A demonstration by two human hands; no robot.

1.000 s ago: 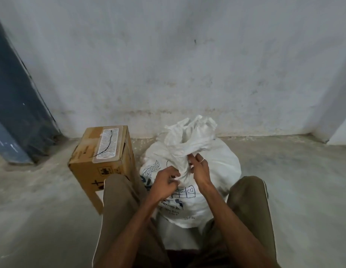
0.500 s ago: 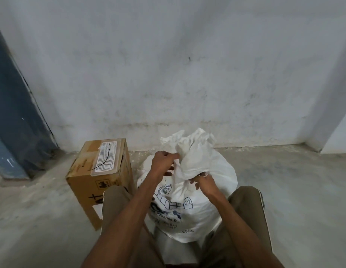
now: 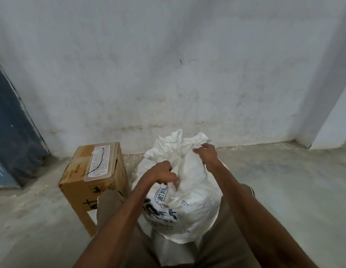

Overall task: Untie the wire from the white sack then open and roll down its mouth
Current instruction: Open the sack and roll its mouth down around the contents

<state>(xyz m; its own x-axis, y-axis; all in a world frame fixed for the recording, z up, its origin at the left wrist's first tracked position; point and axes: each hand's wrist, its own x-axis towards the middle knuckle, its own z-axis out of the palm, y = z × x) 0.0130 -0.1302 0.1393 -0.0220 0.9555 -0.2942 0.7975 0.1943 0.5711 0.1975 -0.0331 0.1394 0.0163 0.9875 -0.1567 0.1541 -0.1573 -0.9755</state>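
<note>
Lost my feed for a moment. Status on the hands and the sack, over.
Left hand gripping near sack fabric, right hand pinching far edge. White sack upright between knees, mouth still bunched. Cardboard box beside it, clear.

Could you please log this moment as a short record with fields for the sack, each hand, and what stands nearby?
sack: white sack with blue print, standing on the concrete floor between the person's knees
sack mouth: crumpled, partly loosened, not rolled down
wire: not visible on the sack
left hand: left hand gripping fabric at the near side of the neck
right hand: right hand pinching the mouth's far upper edge
nearby: cardboard box on the sack's left, a thin dark strand lying across its label
backdrop: stained wall
</note>
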